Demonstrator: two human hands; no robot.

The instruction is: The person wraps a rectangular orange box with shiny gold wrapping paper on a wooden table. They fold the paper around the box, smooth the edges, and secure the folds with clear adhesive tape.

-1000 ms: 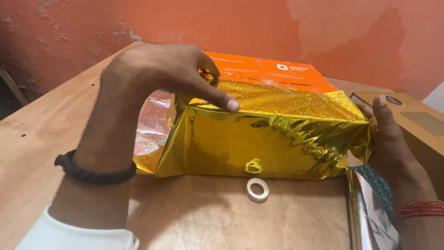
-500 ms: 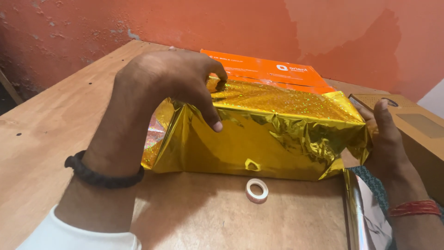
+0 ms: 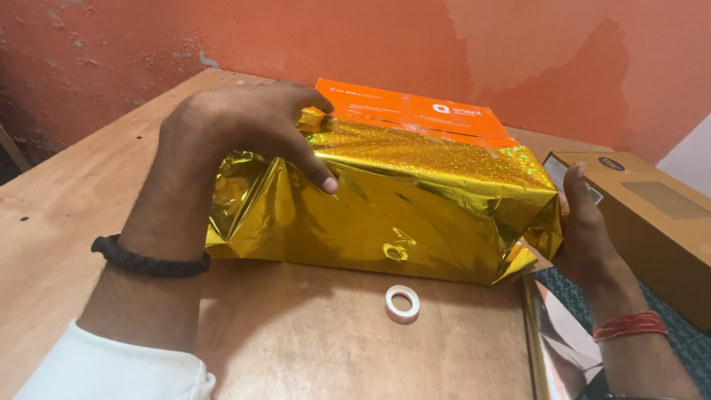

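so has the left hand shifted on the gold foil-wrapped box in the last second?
Yes. The left hand slid left toward the gold foil-wrapped box's left end, judged against the orange printed top; the thumb now presses the front face.

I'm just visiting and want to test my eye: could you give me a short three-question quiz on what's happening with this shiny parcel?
1. True or false: the gold foil already hides the whole orange box.
2. Which lies on the wooden table in front of the parcel? A) scissors B) a small roll of clear tape C) a pen
3. Which hand presses the foil on the top near edge, and which steadies the end beside the brown carton?

Key
1. False: the far part of the orange top is bare.
2. B.
3. The left hand presses the top; the right hand steadies the end.
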